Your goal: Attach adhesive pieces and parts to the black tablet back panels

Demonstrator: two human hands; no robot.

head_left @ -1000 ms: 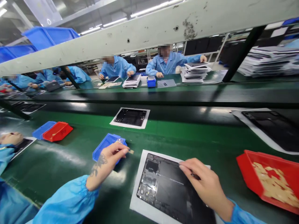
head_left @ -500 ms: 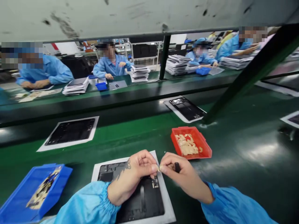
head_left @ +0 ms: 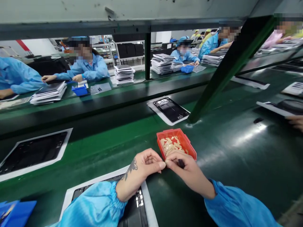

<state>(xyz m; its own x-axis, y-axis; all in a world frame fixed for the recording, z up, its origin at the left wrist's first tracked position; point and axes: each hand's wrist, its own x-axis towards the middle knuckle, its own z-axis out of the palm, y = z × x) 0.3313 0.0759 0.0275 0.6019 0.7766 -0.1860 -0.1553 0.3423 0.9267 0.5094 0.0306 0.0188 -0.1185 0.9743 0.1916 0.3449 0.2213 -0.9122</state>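
Thumb against fingers, my left hand [head_left: 148, 164] pinches something too small to make out. Its fingertips meet those of my right hand [head_left: 183, 164], which is closed as well. A dark tool end [head_left: 181, 163] pokes out of my right fist; the rest of that tool is hidden. Just behind my fingers stands a red bin [head_left: 193, 153] holding small beige pieces [head_left: 171, 143]. Below my left forearm a black tablet-like housing [head_left: 136, 211] lies on a white sheet [head_left: 151, 211], partly covered by my sleeve.
A blue bin [head_left: 23, 211] stands at lower left. More black housings [head_left: 38, 151] lie on sheets along the green bench [head_left: 113, 142]. A dark green post [head_left: 227, 72] slants down at right. Co-workers in blue sit across, and another person's hand [head_left: 297, 121] shows at right.
My view has swung to the right, so the bins and housings appear further left. Both hands, still pinched together, have moved off the housing to in front of the red bin.
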